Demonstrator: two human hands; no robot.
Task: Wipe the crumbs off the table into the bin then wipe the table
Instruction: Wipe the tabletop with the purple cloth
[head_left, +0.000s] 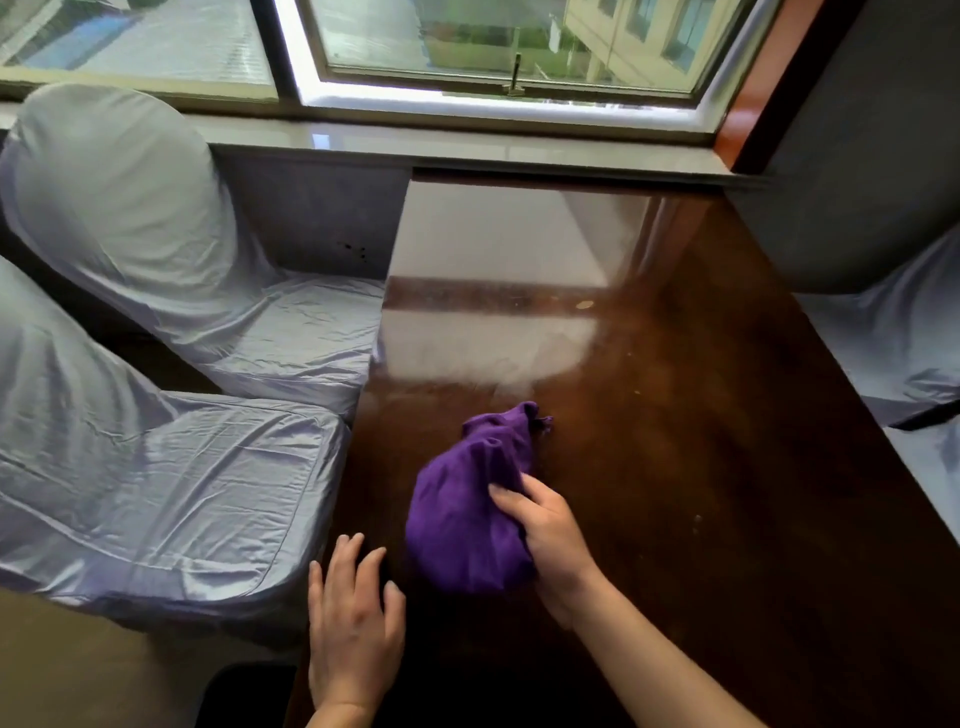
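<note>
A bunched purple cloth (467, 509) lies on the glossy dark wooden table (701, 467), near its left side. My right hand (545, 535) grips the cloth from its right side and presses it onto the surface. My left hand (353, 623) rests flat at the table's left front edge, fingers spread, holding nothing. A pale crumb (585, 305) sits farther back on the table, and a few tiny specks (636, 395) lie to the right of the cloth. A dark shape (244, 696) on the floor below my left hand could be the bin, though I cannot tell.
Two chairs with shiny lilac covers (156, 467) (156, 234) stand against the table's left side. Another covered chair (893, 338) is on the right. A stone window sill (467, 150) and a window (493, 47) run along the far end.
</note>
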